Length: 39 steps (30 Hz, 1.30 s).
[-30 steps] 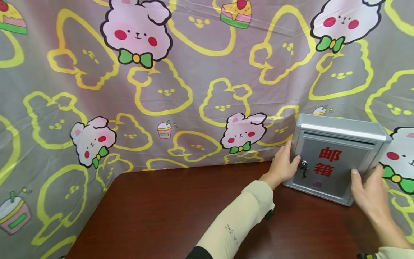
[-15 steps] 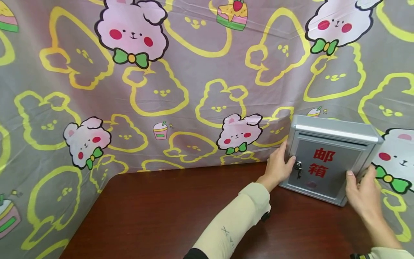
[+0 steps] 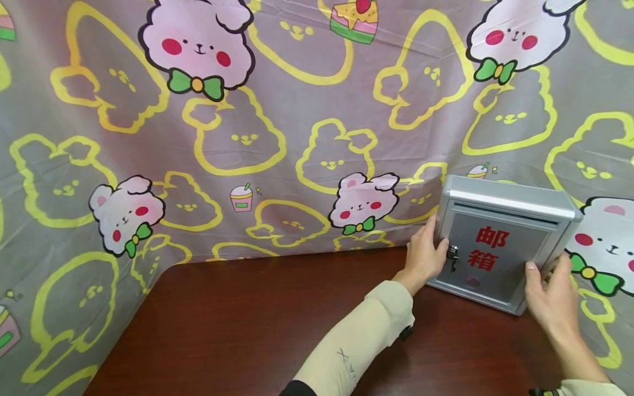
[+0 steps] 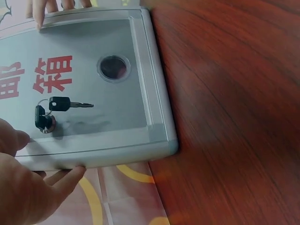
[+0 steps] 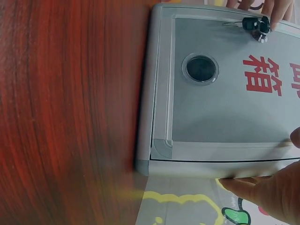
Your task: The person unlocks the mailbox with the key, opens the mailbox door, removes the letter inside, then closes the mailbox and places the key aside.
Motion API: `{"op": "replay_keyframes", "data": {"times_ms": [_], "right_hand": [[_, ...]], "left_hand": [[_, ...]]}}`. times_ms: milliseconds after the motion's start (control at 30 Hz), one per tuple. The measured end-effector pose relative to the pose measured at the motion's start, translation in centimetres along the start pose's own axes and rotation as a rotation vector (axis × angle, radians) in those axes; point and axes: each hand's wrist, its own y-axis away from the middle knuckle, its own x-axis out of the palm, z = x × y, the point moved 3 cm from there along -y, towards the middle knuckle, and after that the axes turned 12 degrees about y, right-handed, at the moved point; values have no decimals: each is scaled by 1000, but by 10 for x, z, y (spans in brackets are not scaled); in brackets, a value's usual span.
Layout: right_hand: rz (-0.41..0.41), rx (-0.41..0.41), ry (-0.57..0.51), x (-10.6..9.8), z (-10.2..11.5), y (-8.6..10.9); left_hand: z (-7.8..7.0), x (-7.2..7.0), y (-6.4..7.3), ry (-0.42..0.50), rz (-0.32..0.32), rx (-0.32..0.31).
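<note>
Silver-grey covers the mailbox [image 3: 512, 247] between the left fingers [image 3: 428, 234] and the right fingers [image 3: 561, 272], its frame paler than its door, with red Chinese characters [image 3: 492, 236]. Near the left fingers, the keys [image 4: 60, 103] have black heads; the round window [image 4: 114, 68] is dark. Below the fingers, the surface [image 3: 238, 313] is reddish brown with dark wood grain. Behind them, the mauve-grey cloth [image 3: 317, 102] bears yellow outlines and pinkish-white rabbit heads with red cheeks and green bows. The left sleeve [image 3: 359, 335] is cream with dark marks.

The left grip [image 3: 427, 254] and right grip [image 3: 553, 296] are holding a rectangular silver-grey metal mailbox [image 3: 506, 242] on the reddish-brown wooden tabletop [image 3: 277, 311].
</note>
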Motion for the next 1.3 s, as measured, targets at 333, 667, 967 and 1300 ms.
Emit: {"op": "replay_keyframes", "data": {"times_ms": [333,667,967,1300], "right_hand": [[2,42,-14,4,8,9],[-57,54,-57,2,27,13],[-70,-15,-122,-8,62,4],[-44,-43,-144,-1,94,9]], "left_hand": [[3,-11,10,73,-51,-67],[-3,-29,8,72,-40,-13],[-21,-65,-3,35,-63,45],[-26,-104,1,4,-118,29]]}}
